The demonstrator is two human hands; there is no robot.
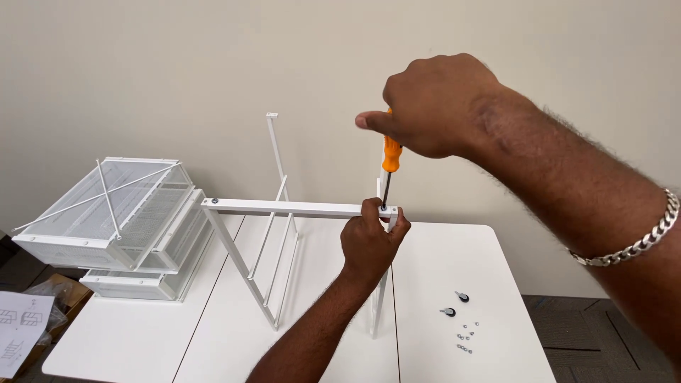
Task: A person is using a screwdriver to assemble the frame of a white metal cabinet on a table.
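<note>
Two hands work at one corner of a white metal frame (284,208) standing on the white table (468,262). Nearest, the left hand (369,241) closes around the joint where crossbar meets upright, apparently bracing it. Above, the right hand (436,106) grips an orange-handled screwdriver (390,159) held upright, tip down on the corner. Small casters (454,305) and loose screws (464,337) lie to the right; stacked mesh drawers (120,220) sit farther left, against the wall.
</note>
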